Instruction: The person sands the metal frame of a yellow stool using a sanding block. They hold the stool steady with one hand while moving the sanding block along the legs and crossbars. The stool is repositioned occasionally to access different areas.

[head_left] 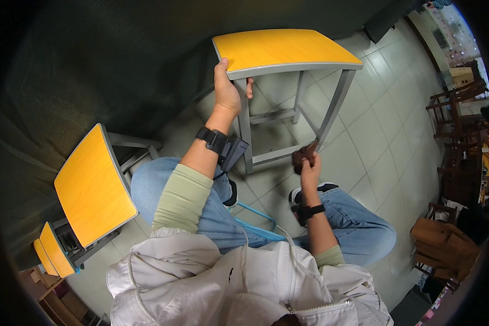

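Note:
A stool with a yellow wooden top and grey metal frame (290,51) stands upright in front of me. My left hand (228,89) is closed around the top of its near left leg, just under the seat corner, with the thumb along the seat's edge. In my right hand (310,169) I hold a crumpled dark brown cloth (301,157). The cloth is against the lower part of the near right leg, by the crossbar. Part of the cloth is hidden by my fingers.
Another yellow-topped stool (95,187) is on my left, with a smaller yellow-topped seat (51,250) behind it. A dark curtain (108,70) hangs at the far left. Brown wooden chairs (459,130) line the right side. My legs are spread on the tiled floor (383,136).

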A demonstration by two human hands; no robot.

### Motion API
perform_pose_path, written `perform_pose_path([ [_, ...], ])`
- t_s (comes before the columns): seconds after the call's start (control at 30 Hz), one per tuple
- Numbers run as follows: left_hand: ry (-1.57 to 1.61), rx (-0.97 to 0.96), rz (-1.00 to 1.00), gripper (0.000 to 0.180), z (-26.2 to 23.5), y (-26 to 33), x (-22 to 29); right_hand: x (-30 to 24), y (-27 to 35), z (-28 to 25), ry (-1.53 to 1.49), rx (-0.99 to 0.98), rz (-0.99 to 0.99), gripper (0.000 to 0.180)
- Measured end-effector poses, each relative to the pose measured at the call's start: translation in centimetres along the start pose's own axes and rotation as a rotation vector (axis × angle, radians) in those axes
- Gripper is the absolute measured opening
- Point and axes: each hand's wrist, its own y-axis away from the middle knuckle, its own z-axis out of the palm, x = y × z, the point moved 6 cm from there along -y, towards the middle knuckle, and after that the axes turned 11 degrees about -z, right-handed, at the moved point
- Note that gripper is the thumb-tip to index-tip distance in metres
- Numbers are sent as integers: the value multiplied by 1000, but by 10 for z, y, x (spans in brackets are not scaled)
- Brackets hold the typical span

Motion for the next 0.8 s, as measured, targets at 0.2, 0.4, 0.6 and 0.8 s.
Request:
perform_pose_path([
  [0.2,-63,81,8,60,1,4,2,-6,-59,6,892,-609,-103,61],
  [0.4,-63,50,-64,65,7,12,-1,15,-68,20,864,-655,-83,64],
  [0.6,-127,12,-43,65,6,12,1,-12,-14,75,764,-851,-224,59],
  [0.8,-63,15,-61,61,3,13,-6,-52,25,148,974,-1026,-394,41],
])
